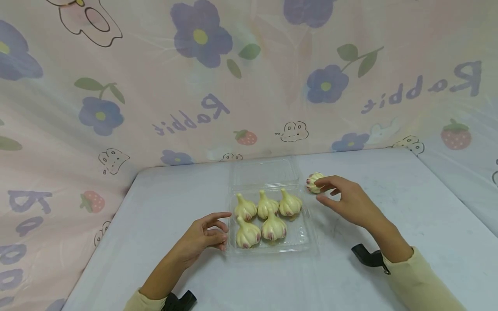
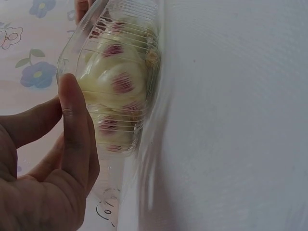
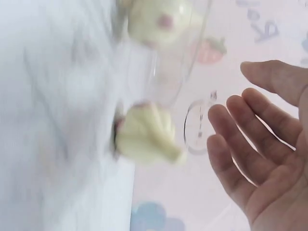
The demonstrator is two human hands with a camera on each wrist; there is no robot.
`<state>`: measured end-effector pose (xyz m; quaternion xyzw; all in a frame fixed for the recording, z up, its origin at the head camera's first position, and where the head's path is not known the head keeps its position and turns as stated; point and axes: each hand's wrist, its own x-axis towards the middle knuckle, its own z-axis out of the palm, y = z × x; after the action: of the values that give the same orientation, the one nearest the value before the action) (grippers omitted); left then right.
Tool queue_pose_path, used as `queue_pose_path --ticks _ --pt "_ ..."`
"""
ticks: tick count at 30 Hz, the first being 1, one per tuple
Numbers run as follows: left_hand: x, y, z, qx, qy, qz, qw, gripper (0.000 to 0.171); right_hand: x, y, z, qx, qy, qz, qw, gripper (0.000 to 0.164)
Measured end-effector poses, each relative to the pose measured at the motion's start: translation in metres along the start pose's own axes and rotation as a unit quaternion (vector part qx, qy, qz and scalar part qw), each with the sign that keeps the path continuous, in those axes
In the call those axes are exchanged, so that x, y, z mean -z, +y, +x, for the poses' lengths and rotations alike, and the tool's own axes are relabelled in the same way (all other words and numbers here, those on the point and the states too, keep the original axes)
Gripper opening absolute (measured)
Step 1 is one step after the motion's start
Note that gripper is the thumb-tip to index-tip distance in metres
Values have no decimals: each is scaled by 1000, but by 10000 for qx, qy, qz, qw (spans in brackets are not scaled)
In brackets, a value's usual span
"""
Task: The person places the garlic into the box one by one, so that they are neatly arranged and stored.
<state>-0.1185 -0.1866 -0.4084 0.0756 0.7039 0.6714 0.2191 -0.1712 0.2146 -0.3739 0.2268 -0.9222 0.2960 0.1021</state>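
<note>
Several pale garlic bulbs (image 1: 274,227) with purple streaks sit in a clear plastic clamshell box (image 1: 299,235), three at the back and two in front. My left hand (image 1: 202,237) is at the box's left side, fingers loosely bent, a fingertip right at the rim in the left wrist view. One more garlic bulb (image 3: 147,134) lies on the table beyond the box's right side. My right hand (image 1: 346,201) hovers over that bulb with relaxed, spread fingers. In the right wrist view a gap shows between those fingers and the bulb.
The box's clear lid (image 1: 266,172) lies folded back toward the rear edge of the white-covered table (image 1: 175,190). A printed curtain (image 1: 272,95) with flowers and strawberries rises behind it. Black wrist mounts (image 1: 367,255) stick out beside both sleeves.
</note>
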Motion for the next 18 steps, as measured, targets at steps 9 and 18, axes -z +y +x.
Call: queue_pose_path --ticks 9,18 --pt "0 0 0 33 26 -2 10000 62 10 30 -1 -597 238 -104 9979 34" --pt "0 1 -1 27 24 32 10000 62 3 44 1 -900 -150 96 9958 38"
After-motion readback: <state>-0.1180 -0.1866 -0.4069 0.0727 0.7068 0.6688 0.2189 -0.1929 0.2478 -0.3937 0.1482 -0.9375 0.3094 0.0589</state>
